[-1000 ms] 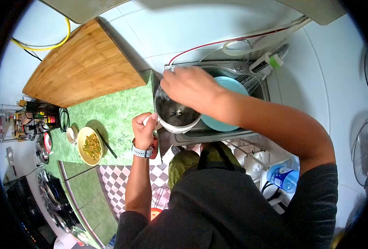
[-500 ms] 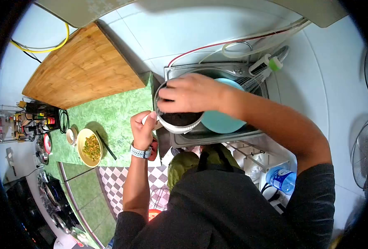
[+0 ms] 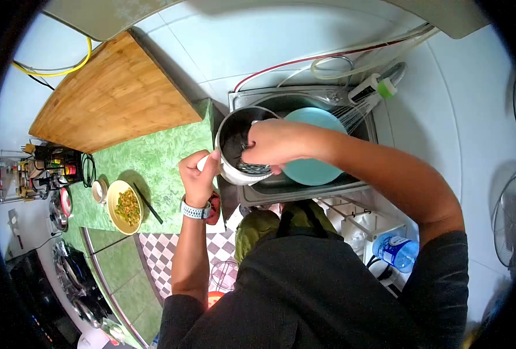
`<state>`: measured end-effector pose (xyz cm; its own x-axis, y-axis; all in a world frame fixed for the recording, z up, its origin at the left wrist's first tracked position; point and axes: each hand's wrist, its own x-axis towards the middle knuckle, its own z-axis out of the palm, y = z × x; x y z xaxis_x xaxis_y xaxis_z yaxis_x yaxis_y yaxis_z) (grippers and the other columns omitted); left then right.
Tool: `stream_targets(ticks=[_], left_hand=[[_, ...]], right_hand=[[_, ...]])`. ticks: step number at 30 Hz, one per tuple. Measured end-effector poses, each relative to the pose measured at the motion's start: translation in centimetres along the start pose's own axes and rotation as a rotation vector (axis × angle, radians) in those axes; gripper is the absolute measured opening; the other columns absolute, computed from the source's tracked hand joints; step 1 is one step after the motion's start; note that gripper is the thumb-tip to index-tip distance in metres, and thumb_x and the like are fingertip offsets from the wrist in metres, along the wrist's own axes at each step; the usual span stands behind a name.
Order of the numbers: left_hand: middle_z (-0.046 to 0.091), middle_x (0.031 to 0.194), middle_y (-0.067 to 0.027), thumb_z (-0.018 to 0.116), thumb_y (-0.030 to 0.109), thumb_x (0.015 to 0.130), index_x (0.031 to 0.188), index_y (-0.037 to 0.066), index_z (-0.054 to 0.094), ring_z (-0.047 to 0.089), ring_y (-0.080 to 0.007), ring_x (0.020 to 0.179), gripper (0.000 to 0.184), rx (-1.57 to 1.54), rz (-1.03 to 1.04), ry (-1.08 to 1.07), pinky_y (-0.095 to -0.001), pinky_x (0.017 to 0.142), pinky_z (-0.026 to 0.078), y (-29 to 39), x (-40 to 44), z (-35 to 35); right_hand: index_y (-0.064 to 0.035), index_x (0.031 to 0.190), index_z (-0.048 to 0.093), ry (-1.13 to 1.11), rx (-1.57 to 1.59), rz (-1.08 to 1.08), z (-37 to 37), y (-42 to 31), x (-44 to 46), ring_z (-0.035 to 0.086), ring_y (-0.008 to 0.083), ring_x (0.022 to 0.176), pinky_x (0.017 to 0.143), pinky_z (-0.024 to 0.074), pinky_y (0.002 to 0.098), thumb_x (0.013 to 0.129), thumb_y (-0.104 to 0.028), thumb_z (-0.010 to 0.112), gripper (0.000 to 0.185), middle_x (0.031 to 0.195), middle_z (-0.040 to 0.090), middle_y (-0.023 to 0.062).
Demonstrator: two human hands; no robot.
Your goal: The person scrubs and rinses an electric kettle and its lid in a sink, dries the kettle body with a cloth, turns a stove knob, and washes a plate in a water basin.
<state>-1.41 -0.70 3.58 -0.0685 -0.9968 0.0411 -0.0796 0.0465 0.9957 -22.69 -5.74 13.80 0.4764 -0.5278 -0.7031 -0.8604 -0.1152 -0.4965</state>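
Pot: the deep pot [image 3: 232,132], dark inside and pale outside, sits over the left edge of the sink [image 3: 304,195], beside the tabletop [image 3: 165,145]; from there, drips would most likely fall into the sink.
Handle: the white handle [image 3: 201,164] points left over the tabletop's right edge, which seems to suit the nearer hand.
Left grip: the left grip [image 3: 198,180] is wrapped around the handle, thumb on top, probably to keep the pot from turning.
Right grip: the right grip [image 3: 272,142] reaches across into the pot, fingers bent down toward its inner wall; I cannot tell whether they pinch anything, as the grey wiry patch [image 3: 255,168] beneath them could be a scourer or wet metal.
Basin: the teal basin [image 3: 313,171] stands inside the sink, right of the pot, apparently placed to catch the water.
Sprayer: the white sprayer [image 3: 364,88] hangs at the sink's back right corner, its streams aimed down beside the basin.
Board: the wooden board [image 3: 118,93] stands along the tabletop's back edge, presumably upright to save room.
Food bowl: the yellow bowl [image 3: 120,186] lies near the tabletop's front edge, well apart from the splashing, with chopsticks [image 3: 148,203] just beside it.
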Motion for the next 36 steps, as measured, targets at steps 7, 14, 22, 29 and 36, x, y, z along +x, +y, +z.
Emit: stream_targets(ticks=[7,14,22,29,36], left_hand=[[0.044,0.057,0.006,0.068,0.017,0.092,0.06,0.002,0.052,0.035,-0.003,0.056,0.038,0.037,-0.042,0.004,-0.0241,0.048,0.027,-1.4,-0.7,0.6],[0.043,0.057,0.0066,0.067,0.016,0.091,0.061,0.002,0.053,0.034,-0.0032,0.056,0.036,0.175,0.018,-0.018,-0.0245,0.048,0.026,-0.2,0.1,1.4],[0.048,0.058,0.0059,0.066,0.015,0.092,0.063,0.001,0.056,0.036,-0.0032,0.054,0.034,0.149,-0.052,0.058,-0.0229,0.048,0.027,-1.3,0.6,1.4],[0.045,0.057,0.0053,0.064,0.014,0.093,0.062,0.003,0.056,0.033,-0.0026,0.053,0.034,0.123,-0.097,0.09,-0.0237,0.048,0.023,-2.8,0.9,1.0],[0.047,0.057,0.0049,0.063,0.014,0.093,0.066,0.001,0.058,0.032,-0.0027,0.051,0.03,-0.098,-0.076,0.039,-0.0236,0.048,0.022,-3.3,2.0,3.8]], right_hand=[[0.0111,0.111,0.048,0.575,1.558,-0.191,3.5,1.0,3.5,0.061,0.0204,0.093,0.087,0.0589,0.033,0.095,-0.007,0.052,0.025,0.106,0.053,0.0137],[0.0057,0.111,0.053,0.889,0.988,-0.235,6.7,2.8,5.3,0.061,0.0172,0.093,0.076,0.054,0.0304,0.094,-0.007,0.057,0.022,0.097,0.06,0.0122],[0.0,0.118,0.054,0.706,1.265,-0.399,6.9,8.1,-0.9,0.063,0.0198,0.1,0.089,0.0559,0.0332,0.094,-0.004,0.055,0.025,0.112,0.059,0.0112],[-0.0023,0.117,0.055,1.088,1.385,0.159,11.9,19.7,-9.9,0.062,0.021,0.104,0.091,0.0556,0.0354,0.094,-0.005,0.051,0.023,0.112,0.06,0.0116],[-0.0023,0.124,0.055,1.209,0.397,0.631,20.7,33.2,-6.1,0.059,0.0391,0.106,0.096,0.0465,0.0446,0.086,-0.017,0.063,0.042,0.119,0.06,0.0221]])
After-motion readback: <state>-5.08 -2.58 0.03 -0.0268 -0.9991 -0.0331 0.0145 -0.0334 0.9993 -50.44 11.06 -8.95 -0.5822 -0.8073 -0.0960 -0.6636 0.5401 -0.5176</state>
